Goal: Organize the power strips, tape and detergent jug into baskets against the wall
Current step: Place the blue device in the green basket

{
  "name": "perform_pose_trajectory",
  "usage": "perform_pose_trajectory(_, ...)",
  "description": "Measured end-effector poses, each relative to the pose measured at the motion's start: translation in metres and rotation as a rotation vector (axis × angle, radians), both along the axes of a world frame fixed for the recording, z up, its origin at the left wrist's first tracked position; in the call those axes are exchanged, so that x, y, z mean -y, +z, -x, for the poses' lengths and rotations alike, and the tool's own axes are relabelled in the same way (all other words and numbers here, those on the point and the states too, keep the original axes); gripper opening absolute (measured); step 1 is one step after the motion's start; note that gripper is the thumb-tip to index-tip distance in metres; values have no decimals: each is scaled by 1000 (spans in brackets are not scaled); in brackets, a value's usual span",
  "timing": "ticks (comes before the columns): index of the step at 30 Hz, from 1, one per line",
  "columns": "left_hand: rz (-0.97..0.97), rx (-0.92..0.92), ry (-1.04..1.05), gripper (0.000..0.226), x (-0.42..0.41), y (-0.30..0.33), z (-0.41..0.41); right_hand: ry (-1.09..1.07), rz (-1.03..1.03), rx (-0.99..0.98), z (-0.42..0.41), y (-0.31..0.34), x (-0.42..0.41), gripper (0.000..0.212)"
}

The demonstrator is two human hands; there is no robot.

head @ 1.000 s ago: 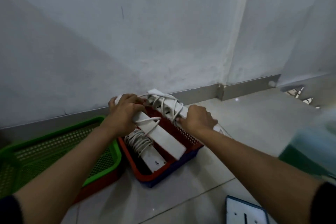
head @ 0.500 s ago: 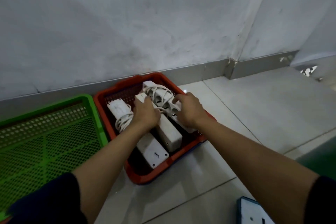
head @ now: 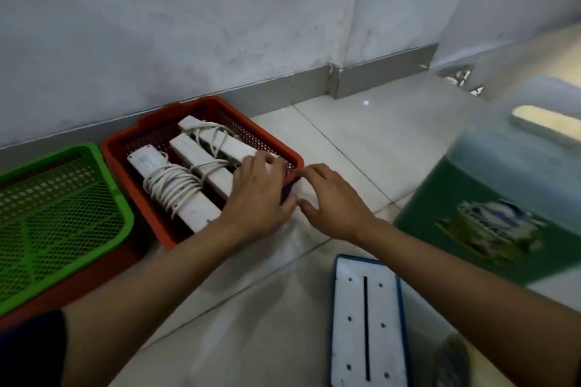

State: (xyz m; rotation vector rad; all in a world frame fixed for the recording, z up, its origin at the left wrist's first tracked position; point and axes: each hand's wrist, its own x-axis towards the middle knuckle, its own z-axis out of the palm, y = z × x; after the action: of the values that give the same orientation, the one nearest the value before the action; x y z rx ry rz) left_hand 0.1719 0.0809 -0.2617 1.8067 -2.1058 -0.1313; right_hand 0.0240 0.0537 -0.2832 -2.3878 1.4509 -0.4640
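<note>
Three white power strips (head: 201,179) lie in the red basket (head: 163,126). The left hand (head: 257,198) and the right hand (head: 333,201) touch its corner.

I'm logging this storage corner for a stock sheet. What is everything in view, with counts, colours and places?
Power strips: three, white, cords wrapped round them, side by side in the red basket.
Red basket: one, on the floor against the wall.
Green basket: one, left of the red one, stacked on another red basket.
Detergent jug: one, green, blurred, on the floor at right.
Blue-rimmed white panel: one, floor, bottom centre.
Left hand: on the red basket's near right corner, over a strip's end.
Right hand: fingers at that corner's outside.
</note>
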Motion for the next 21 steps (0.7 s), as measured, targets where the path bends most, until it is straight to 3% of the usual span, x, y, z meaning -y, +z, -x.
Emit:
perform_pose_trajectory(3, -186, -128, -149, 49, -34, -14, 45, -112, -169, -57, 45, -14, -38, 66)
perform_pose_trajectory(7, -792, -200, -13, 66, -56, -48, 81, -261, -391, -228, 82, -33, -82, 76)
perform_pose_trajectory(9, -973, -303, 92, 63, -63, -60, 87, -322, -486, -282, 92, -37, -95, 78)
perform_pose_trajectory(14, -1045, -619, 227, 42, -75, -68, 99, -419, -651, -163, 96, -43, -101, 87)
perform_pose_trajectory(17, -1037, -724, 247, 23, -78, -63, 96, -480, -673, -47, 88, -40, -97, 82)
perform_pose_trajectory(21, -1011, -869, 267, 21, -84, -54, 76, -458, -635, 67, 83, -34, -87, 62)
